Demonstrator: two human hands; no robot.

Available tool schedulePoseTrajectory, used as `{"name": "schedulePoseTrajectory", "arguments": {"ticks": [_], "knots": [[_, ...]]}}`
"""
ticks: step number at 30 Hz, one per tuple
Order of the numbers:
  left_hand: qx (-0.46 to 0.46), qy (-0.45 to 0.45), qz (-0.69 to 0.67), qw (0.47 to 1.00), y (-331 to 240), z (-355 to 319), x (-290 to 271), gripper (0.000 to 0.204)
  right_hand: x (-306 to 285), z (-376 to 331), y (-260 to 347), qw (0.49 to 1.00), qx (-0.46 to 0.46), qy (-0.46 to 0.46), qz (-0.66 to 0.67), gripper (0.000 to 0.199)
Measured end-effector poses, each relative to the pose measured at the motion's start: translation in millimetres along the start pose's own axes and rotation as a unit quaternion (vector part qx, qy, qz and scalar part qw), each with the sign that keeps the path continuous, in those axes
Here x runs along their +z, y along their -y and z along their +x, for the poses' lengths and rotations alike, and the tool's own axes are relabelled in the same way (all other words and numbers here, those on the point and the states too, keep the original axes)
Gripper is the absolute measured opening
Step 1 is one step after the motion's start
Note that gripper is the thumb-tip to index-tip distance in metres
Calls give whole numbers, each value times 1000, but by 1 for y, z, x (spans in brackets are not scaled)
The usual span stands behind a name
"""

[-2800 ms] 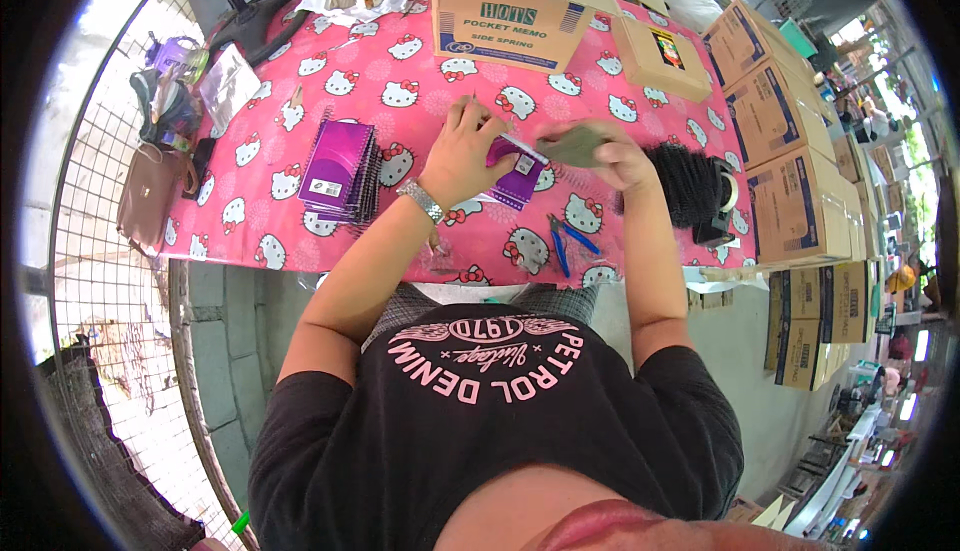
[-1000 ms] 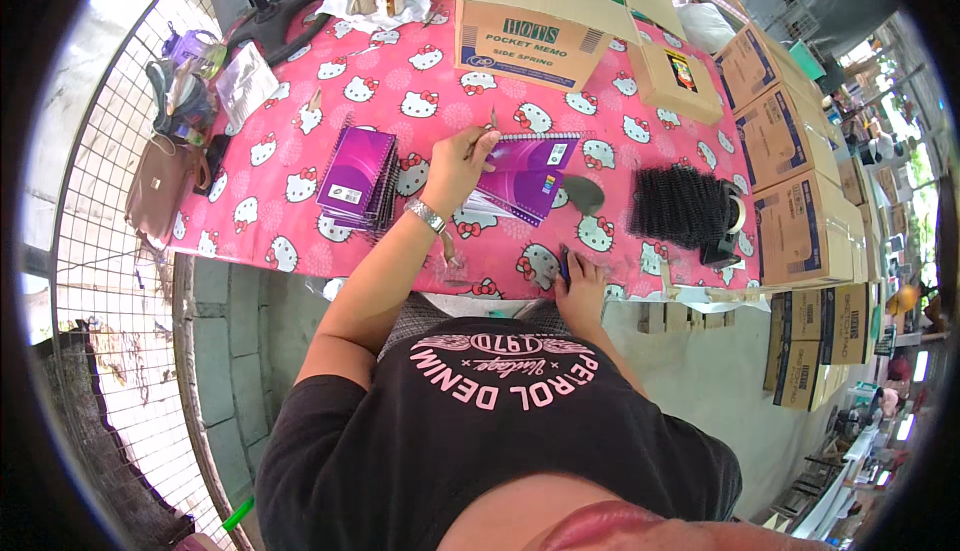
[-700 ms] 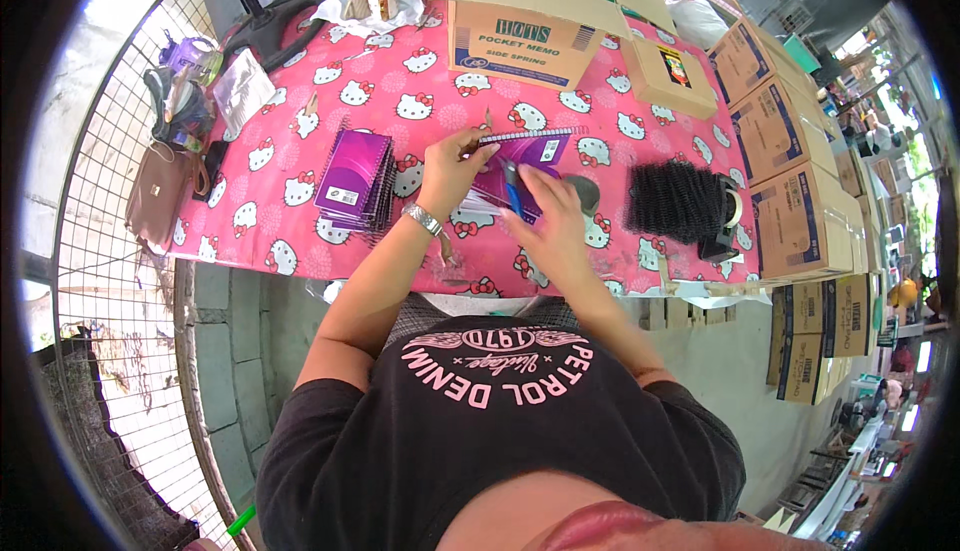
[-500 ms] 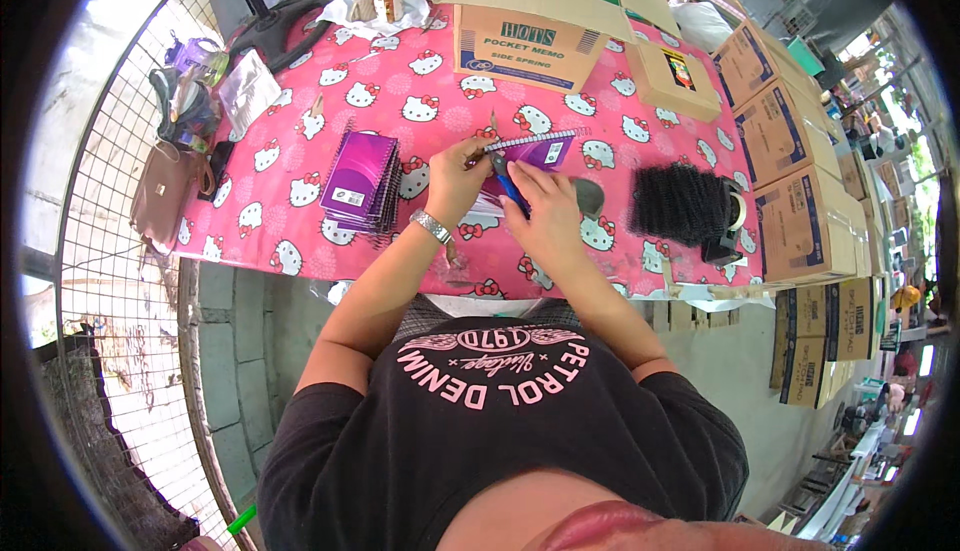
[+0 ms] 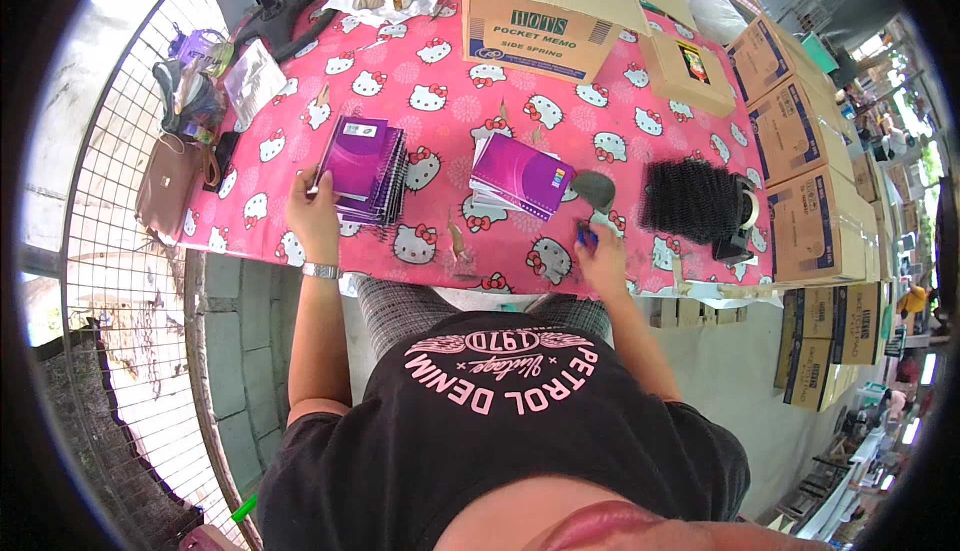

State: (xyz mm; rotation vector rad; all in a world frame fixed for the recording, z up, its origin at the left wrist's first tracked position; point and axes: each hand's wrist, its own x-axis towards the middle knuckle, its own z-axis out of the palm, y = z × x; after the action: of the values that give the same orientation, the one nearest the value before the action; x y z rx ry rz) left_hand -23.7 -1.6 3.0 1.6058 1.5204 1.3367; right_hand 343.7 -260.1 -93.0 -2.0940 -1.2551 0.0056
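Your table (image 5: 640, 121), under its pink cartoon-cat cloth, carries everything; the open cardboard box (image 5: 545, 26) at the far edge is the biggest thing on it, then the black bristly bundle (image 5: 690, 196) to your right with a tape dispenser (image 5: 745, 216) touching it, then two lots of purple spiral notebooks.

The left stack of notebooks (image 5: 365, 166) lies near the table's front left; your left hand (image 5: 315, 213) rests against its near edge, fingers curled at the corner, and whether it grips the stack or only steadies it I cannot tell. The second pile of notebooks (image 5: 520, 176) sits mid-table, fanned and slightly skewed, well apart from the first. Your right hand (image 5: 603, 254) is close to the front edge, closed around a small blue-handled tool (image 5: 586, 239); what kind of tool is too small to tell; a grey-green piece (image 5: 594, 189) lies just beyond it.

As for risk: the left stack looks uneven, covers slipping over one another, so a push at one corner could slide the top books off; their wire spirals may snag each other; the right hand works near the table's lip, so a nudge could drop the tool over it.

The notebooks look glossy, thin, purple with a small white label.
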Motion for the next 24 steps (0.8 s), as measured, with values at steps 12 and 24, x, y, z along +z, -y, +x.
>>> {"name": "schedulePoseTrajectory", "arguments": {"ticks": [12,24], "knots": [[498,264,96,820,-90,-49,105,25,-12,114,-100,900,73,26,-430,15],[559,377,140,725,-129,-45,159,23,-73,102,43,974,-98,-33,199,32]]}}
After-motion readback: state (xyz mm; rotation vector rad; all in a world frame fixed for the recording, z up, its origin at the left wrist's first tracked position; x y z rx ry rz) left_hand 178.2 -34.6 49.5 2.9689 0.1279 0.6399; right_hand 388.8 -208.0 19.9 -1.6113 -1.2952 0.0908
